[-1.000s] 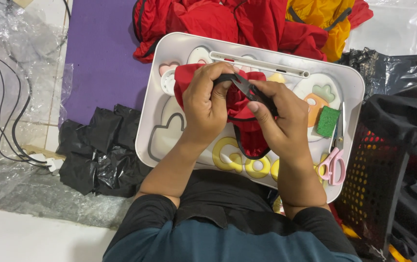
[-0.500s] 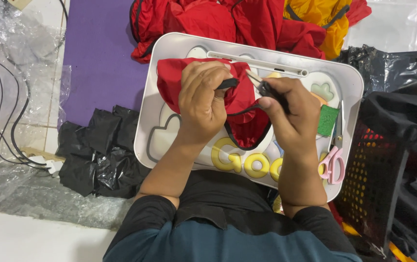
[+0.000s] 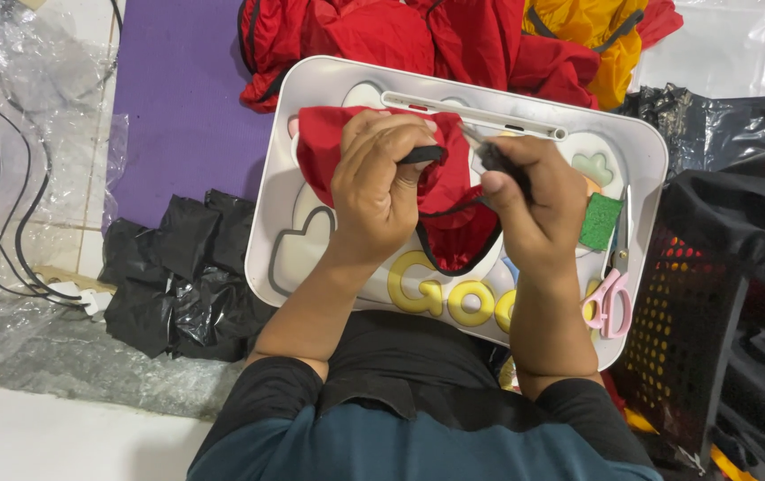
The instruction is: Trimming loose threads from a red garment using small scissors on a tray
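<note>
Head view: a red fabric pouch with black trim (image 3: 440, 209) is gripped by the left hand (image 3: 380, 191) and the right hand (image 3: 534, 200), partly hidden over the white plastic tray (image 3: 311, 98).

Both forearms reach forward, side by side and bare below dark sleeves. The left hand (image 3: 380, 191) is curled into a closed grip, knuckles up. The right hand (image 3: 534, 200) is likewise clenched, just beside it.

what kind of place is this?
Likely a home or small garment workspace on the floor: a pile of red and yellow garments, a white lap tray with pink scissors, and plastic packing bags.
</note>
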